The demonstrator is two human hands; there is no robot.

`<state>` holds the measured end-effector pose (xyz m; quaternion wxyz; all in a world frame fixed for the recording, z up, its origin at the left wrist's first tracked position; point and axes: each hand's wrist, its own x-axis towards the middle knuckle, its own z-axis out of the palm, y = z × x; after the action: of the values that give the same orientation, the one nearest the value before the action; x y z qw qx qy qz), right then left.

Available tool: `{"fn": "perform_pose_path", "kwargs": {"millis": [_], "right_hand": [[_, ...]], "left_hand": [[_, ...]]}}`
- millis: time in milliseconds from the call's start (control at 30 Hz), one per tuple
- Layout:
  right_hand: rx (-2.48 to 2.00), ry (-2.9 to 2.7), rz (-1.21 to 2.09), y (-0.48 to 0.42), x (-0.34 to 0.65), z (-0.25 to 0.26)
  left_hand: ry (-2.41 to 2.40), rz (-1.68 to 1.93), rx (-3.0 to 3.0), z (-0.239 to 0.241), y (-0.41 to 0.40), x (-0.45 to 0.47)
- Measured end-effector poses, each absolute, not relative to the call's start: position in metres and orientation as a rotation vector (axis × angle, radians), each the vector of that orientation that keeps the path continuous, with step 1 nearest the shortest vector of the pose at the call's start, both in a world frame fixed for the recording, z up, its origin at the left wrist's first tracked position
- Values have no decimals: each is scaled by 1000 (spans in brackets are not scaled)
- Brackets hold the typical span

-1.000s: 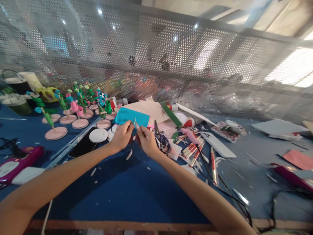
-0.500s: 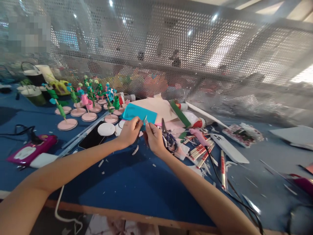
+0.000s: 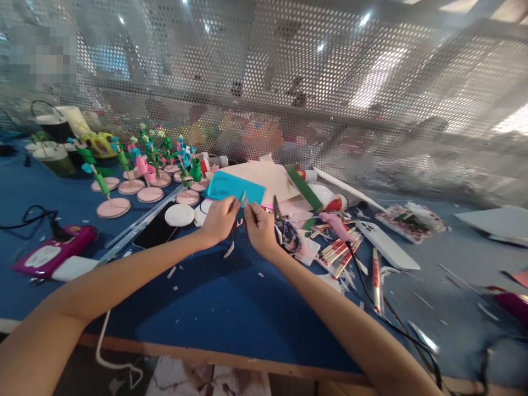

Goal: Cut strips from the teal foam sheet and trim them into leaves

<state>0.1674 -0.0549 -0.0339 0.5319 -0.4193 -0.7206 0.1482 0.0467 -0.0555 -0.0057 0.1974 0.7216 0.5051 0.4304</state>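
Nearest, we see the blue table point(image 3: 206, 308). At mid-frame our left hand point(image 3: 220, 220) and right hand point(image 3: 259, 228) meet, both pinching a small teal strip point(image 3: 243, 198) between their fingertips. Scissors point(image 3: 284, 228) lie just right of them. Behind is a teal sheet point(image 3: 233, 188), then paper flowers point(image 3: 140, 170) at the upper left.

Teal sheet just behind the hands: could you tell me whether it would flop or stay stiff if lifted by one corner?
Probably floppy: the teal sheet looks thin and lies propped on clutter. Likely light, so a nudge could slide it off the pale card it overlaps.
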Motion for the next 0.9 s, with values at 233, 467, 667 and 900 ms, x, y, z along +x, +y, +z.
{"fn": "perform_pose_path", "kwargs": {"millis": [233, 467, 667, 900], "right_hand": [[-1054, -1676, 332, -58, 166, -33], [-1090, -1611, 354, -58, 171, -33], [-1078, -1587, 381, -60, 171, -33], [-1077, -1684, 389, -62, 172, -31]], "left_hand": [[1346, 1257, 2021, -8, -55, 44], [993, 1110, 1876, -15, -57, 44], [1000, 1115, 1875, -14, -59, 45], [1017, 1221, 1891, -17, -51, 42]]}}
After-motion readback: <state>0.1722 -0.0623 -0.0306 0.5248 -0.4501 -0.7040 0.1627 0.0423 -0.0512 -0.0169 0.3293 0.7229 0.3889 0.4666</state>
